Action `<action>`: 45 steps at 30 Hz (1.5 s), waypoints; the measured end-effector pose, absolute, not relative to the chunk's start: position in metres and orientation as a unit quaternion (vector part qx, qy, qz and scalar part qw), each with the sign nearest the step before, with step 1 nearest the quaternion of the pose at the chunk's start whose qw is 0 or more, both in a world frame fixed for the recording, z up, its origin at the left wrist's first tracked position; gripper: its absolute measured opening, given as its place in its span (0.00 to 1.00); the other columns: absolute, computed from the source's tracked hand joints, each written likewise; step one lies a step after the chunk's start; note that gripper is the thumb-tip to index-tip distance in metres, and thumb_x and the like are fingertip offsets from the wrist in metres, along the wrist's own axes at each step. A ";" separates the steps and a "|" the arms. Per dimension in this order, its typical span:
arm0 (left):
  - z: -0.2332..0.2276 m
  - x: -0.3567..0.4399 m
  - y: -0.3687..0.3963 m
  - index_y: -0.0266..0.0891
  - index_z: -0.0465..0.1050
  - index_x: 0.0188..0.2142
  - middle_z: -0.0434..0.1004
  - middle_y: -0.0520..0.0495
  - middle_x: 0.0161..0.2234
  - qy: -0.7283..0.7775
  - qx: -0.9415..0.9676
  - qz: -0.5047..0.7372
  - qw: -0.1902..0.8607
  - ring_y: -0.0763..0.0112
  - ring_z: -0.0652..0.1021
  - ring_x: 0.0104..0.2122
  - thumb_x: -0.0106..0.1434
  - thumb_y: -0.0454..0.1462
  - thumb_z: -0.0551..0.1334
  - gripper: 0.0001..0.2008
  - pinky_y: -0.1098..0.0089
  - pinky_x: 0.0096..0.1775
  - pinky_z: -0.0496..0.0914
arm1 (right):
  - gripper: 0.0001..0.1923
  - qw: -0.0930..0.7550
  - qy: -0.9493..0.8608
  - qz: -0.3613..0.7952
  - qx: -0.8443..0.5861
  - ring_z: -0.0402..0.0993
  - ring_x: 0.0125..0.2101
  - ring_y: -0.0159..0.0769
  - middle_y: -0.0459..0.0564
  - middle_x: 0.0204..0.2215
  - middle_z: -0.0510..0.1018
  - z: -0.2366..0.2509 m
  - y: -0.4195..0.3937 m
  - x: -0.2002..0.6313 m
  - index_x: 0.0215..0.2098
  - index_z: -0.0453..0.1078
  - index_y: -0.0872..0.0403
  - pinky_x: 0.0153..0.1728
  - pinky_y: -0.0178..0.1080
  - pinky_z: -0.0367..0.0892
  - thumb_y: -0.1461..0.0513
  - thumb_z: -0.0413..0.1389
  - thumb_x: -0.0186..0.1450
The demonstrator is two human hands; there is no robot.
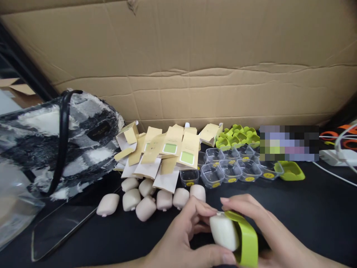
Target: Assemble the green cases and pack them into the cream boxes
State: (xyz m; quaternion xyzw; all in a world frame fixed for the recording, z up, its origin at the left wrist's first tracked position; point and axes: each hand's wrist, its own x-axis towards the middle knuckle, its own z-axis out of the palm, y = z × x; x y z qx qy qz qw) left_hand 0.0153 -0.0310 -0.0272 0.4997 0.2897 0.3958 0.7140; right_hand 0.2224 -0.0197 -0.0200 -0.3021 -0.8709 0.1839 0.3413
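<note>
At the lower centre, my left hand (182, 232) is closed around a white rounded block (223, 231), with the thumb under it and the fingers at its top left. A bright green curved holder (249, 242) lies against the block's right side, partly around it. My right hand (269, 227) grips this holder from the right; some of its fingers are hidden behind the green piece. Several similar pale rounded blocks (131, 200) with small nubs lie on the black surface beyond my left hand.
Opened small cartons (170, 147) are piled at the middle back, beside clear plastic cups (230, 170) with yellow stickers. Green holders (237, 134) stack behind; another green holder (291, 171) lies right. A fuzzy bag (92, 130) stands left, a white charger (338, 157) right, cardboard (195, 48) behind.
</note>
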 end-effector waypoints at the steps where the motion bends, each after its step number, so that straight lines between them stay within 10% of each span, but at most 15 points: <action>1: -0.027 0.014 -0.031 0.43 0.64 0.36 0.71 0.54 0.38 0.280 0.505 0.395 0.715 0.72 0.74 0.40 0.51 0.29 0.72 0.19 0.67 0.47 0.65 | 0.33 0.326 -0.880 0.173 -0.299 0.78 0.42 0.34 0.49 0.44 0.75 -0.017 -0.020 0.223 0.58 0.56 0.47 0.42 0.29 0.74 0.63 0.65 0.59; 9: -0.032 0.018 -0.034 0.48 0.63 0.53 0.72 0.48 0.47 0.234 0.469 0.421 0.740 0.69 0.74 0.46 0.61 0.46 0.68 0.24 0.66 0.47 0.65 | 0.25 0.402 -0.864 0.137 -0.270 0.75 0.35 0.34 0.48 0.36 0.71 -0.021 -0.017 0.221 0.51 0.59 0.51 0.33 0.31 0.74 0.66 0.61 0.57; 21: -0.016 0.056 -0.019 0.37 0.68 0.33 0.64 0.57 0.26 0.266 0.318 0.283 0.865 0.80 0.65 0.26 0.46 0.61 0.69 0.31 0.77 0.30 0.59 | 0.31 0.456 -0.825 0.146 -0.301 0.73 0.34 0.39 0.49 0.39 0.67 -0.032 -0.016 0.225 0.50 0.55 0.49 0.30 0.36 0.71 0.66 0.64 0.53; 28: -0.029 0.041 -0.010 0.38 0.69 0.43 0.69 0.54 0.32 0.241 0.365 0.336 0.834 0.80 0.71 0.28 0.52 0.53 0.72 0.27 0.75 0.34 0.63 | 0.13 0.398 -0.844 0.213 -0.289 0.76 0.46 0.39 0.49 0.45 0.76 -0.009 -0.017 0.233 0.48 0.64 0.45 0.44 0.37 0.74 0.58 0.57 0.66; 45: -0.039 0.046 -0.017 0.38 0.63 0.42 0.65 0.58 0.22 0.287 0.435 0.341 0.782 0.84 0.61 0.16 0.50 0.60 0.68 0.34 0.78 0.19 0.54 | 0.21 0.343 -0.889 0.128 -0.273 0.79 0.42 0.34 0.46 0.41 0.82 -0.002 -0.014 0.232 0.46 0.66 0.48 0.44 0.31 0.75 0.69 0.63 0.57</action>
